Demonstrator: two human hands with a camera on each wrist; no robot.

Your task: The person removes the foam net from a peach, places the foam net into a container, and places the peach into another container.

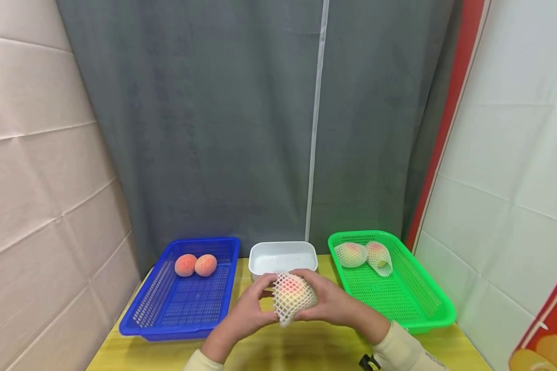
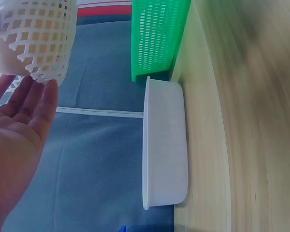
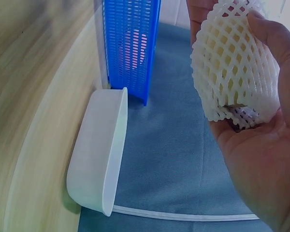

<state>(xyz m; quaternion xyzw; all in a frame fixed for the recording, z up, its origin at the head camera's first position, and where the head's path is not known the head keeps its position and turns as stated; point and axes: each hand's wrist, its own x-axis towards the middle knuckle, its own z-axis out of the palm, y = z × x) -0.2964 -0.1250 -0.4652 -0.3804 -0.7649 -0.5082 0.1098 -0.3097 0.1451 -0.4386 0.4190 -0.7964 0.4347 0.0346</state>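
- Sitting up above the yellow table, near the white tub, was a peach in a white net.
- The left hand had its fingers and thumb bent round one side, and the right hand gripped the other.
- I guessed the peach was light, and the net looked soft and bendy.
- The net was likely easy to grip, but the peach might have slid about inside.
- A hard squeeze could have bruised it, I thought.
- The best place to hold seemed to be round the fat middle, not by the loose net end.
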